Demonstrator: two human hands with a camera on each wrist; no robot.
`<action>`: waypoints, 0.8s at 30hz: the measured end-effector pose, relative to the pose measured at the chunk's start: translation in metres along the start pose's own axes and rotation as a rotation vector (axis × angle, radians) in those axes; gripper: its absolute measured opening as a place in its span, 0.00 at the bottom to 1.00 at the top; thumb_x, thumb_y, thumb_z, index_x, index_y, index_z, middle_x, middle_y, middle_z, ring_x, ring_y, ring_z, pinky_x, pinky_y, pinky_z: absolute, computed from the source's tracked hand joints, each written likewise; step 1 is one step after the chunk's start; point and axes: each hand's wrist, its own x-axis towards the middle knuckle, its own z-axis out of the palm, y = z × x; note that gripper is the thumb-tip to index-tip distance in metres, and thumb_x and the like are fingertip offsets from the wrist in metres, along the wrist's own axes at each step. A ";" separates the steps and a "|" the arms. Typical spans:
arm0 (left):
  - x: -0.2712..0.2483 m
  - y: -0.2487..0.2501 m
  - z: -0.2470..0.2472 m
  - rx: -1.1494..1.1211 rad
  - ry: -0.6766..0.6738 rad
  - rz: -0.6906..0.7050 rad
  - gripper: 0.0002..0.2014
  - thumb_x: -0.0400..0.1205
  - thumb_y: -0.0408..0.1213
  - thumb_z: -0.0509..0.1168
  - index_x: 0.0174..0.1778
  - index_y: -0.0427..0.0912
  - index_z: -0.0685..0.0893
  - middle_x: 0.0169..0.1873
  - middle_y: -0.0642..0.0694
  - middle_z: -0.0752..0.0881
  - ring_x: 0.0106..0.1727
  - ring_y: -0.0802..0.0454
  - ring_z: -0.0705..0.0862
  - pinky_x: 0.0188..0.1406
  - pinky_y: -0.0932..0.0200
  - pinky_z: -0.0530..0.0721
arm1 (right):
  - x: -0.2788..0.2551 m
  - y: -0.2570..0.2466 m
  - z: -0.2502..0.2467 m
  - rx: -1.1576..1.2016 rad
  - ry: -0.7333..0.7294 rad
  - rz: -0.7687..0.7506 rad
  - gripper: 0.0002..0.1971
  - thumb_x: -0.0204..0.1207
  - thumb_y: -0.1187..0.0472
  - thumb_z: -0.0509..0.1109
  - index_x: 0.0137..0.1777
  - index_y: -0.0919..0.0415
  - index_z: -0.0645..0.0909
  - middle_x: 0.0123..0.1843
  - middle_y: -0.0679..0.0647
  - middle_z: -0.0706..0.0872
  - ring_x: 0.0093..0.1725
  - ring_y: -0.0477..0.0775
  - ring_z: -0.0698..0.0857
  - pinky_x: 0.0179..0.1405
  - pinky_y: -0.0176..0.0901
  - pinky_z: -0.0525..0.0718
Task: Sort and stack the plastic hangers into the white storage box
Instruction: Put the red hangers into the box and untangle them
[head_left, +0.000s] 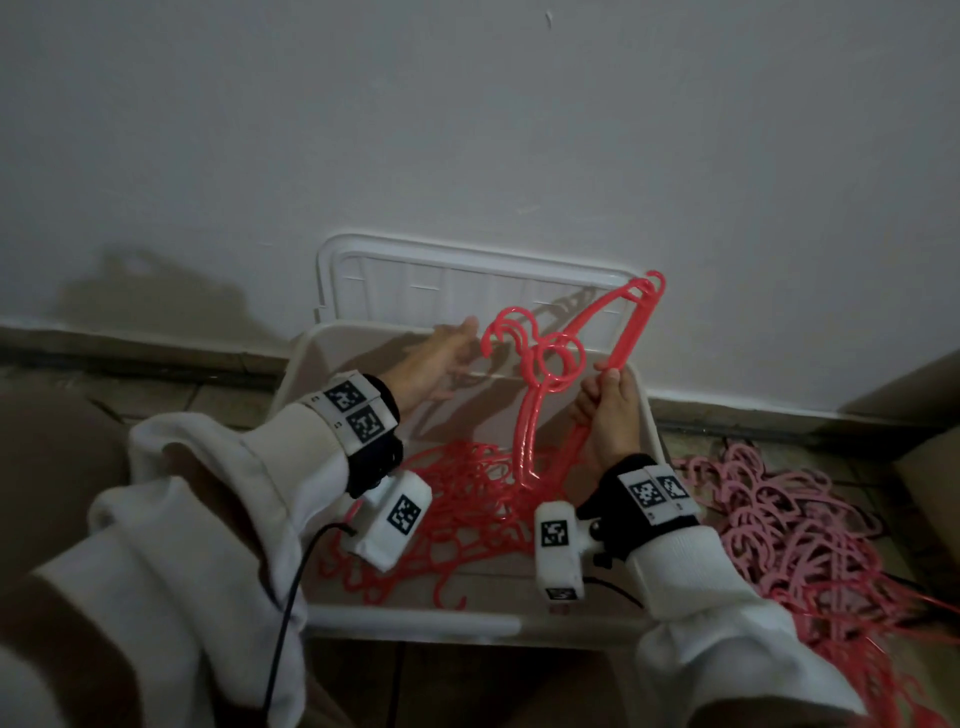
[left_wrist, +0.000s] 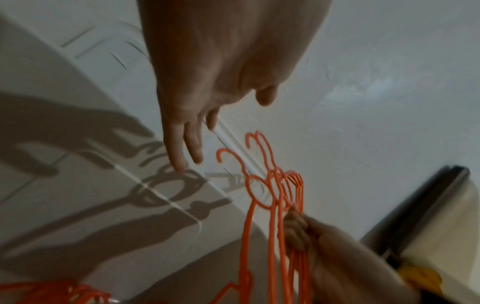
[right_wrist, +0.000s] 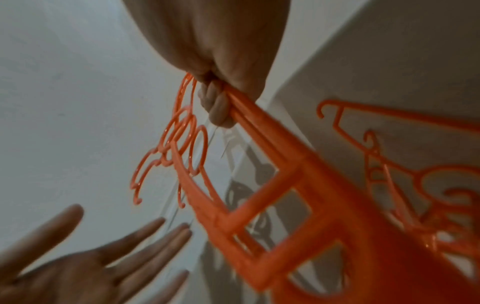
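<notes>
Right hand grips a bunch of red hangers at frame centre over the white box — left hand beside them, fingers spread, holding nothing

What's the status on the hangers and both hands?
Right hand grips red hanger bunch over white storage box. Left hand open beside hooks. Red pile in box; pink pile outside.
</notes>
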 end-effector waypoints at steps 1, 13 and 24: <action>-0.002 -0.002 0.004 0.119 -0.063 0.001 0.34 0.72 0.66 0.61 0.68 0.47 0.72 0.69 0.42 0.78 0.69 0.41 0.77 0.65 0.41 0.77 | -0.001 0.000 0.003 0.055 0.013 0.017 0.15 0.87 0.63 0.44 0.40 0.56 0.68 0.23 0.47 0.66 0.15 0.37 0.63 0.13 0.27 0.63; -0.002 -0.021 0.019 0.279 -0.030 0.046 0.19 0.88 0.39 0.49 0.60 0.23 0.73 0.26 0.49 0.70 0.16 0.63 0.69 0.16 0.70 0.67 | -0.029 0.014 0.040 0.182 -0.148 0.255 0.13 0.87 0.63 0.44 0.42 0.57 0.66 0.29 0.55 0.68 0.26 0.50 0.70 0.29 0.42 0.74; 0.001 -0.009 -0.009 0.614 0.151 0.150 0.16 0.88 0.42 0.51 0.58 0.35 0.78 0.49 0.40 0.83 0.49 0.43 0.82 0.49 0.54 0.76 | 0.014 0.002 -0.008 -0.857 -0.453 0.387 0.09 0.83 0.67 0.58 0.60 0.65 0.75 0.49 0.64 0.84 0.36 0.45 0.86 0.36 0.33 0.80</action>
